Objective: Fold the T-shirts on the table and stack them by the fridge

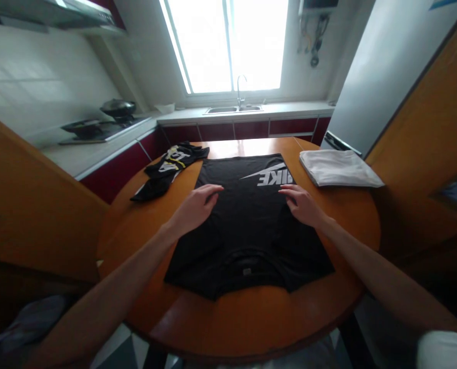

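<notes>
A black T-shirt (247,215) with white lettering and a swoosh lies spread flat on the round wooden table (247,328), its neckline toward me. My left hand (197,207) hovers at the shirt's left edge, fingers slightly bent and apart from the thumb, with nothing held. Over the right edge, just below the lettering, is my right hand (302,205), palm down with its fingers loosely bent and holding nothing. Whether either hand touches the cloth cannot be made out.
A crumpled black garment (170,166) with white and yellow print lies at the table's back left. Folded white cloth (338,168) rests at the back right. Beyond are a counter (290,109) with a sink, a stove with pans, and a fridge at right.
</notes>
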A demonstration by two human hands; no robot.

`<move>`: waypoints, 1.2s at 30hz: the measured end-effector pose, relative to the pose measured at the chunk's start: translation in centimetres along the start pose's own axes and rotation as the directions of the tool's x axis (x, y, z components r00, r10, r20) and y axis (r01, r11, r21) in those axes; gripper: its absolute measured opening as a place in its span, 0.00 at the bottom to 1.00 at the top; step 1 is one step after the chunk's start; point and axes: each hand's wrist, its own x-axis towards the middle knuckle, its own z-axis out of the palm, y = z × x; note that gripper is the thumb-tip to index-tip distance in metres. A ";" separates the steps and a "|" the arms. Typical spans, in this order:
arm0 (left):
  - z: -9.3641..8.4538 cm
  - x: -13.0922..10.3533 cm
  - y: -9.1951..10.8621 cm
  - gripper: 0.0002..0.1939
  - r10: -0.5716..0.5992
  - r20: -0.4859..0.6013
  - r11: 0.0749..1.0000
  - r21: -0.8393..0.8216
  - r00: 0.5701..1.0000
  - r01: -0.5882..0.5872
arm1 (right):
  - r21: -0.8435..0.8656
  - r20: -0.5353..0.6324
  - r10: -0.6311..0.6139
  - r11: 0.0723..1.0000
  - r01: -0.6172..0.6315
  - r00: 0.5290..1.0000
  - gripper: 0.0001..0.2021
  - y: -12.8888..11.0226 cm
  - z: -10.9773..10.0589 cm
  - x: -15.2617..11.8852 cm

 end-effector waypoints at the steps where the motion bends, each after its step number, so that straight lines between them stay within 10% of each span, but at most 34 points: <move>1: 0.9 -1.0 -1.1 0.22 -0.022 0.017 0.999 0.028 1.000 0.022 | -0.007 0.026 -0.018 1.000 0.019 0.999 0.19 -0.7 0.2 -0.2; 13: 6.5 -5.5 -4.8 0.31 -0.156 0.258 0.940 0.335 0.954 0.063 | -0.265 0.405 0.061 0.963 0.053 0.912 0.35 -1.7 3.7 -1.1; 28: 7.5 -5.5 -6.1 0.32 -0.167 0.295 0.926 0.376 0.941 0.046 | -0.172 0.228 0.056 0.985 -0.017 0.972 0.26 -3.4 2.0 -0.4; 36: 7.9 -5.5 -7.0 0.31 -0.148 0.264 0.945 0.321 0.953 0.057 | -0.206 0.246 0.015 0.978 0.037 0.969 0.24 -4.4 5.3 -1.4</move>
